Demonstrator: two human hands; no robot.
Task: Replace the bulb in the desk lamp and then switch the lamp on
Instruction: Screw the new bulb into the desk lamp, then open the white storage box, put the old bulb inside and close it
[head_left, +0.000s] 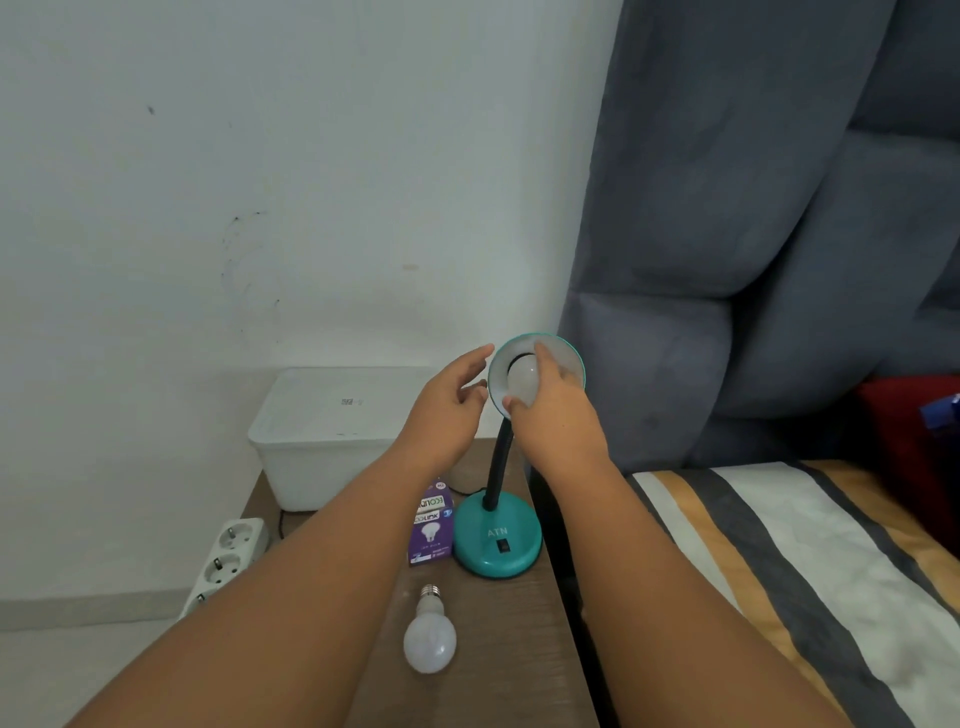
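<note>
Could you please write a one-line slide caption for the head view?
Right hand grips the bulb in the teal lamp; left hand open beside the shade; another bulb lies on the table.

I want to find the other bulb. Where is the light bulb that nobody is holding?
The loose bulb lies on its side on the wooden table, low in the head view, just in front of the teal lamp base and purple bulb box.

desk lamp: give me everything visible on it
The teal desk lamp stands upright on the brown wooden bedside table. Round glossy base with "ATN" lettering and a black rocker switch, black flexible neck, teal shade with white inside, tilted toward the camera. A frosted white bulb sits in the shade, unlit, gripped by the right hand. The left hand is open beside the shade.
</note>
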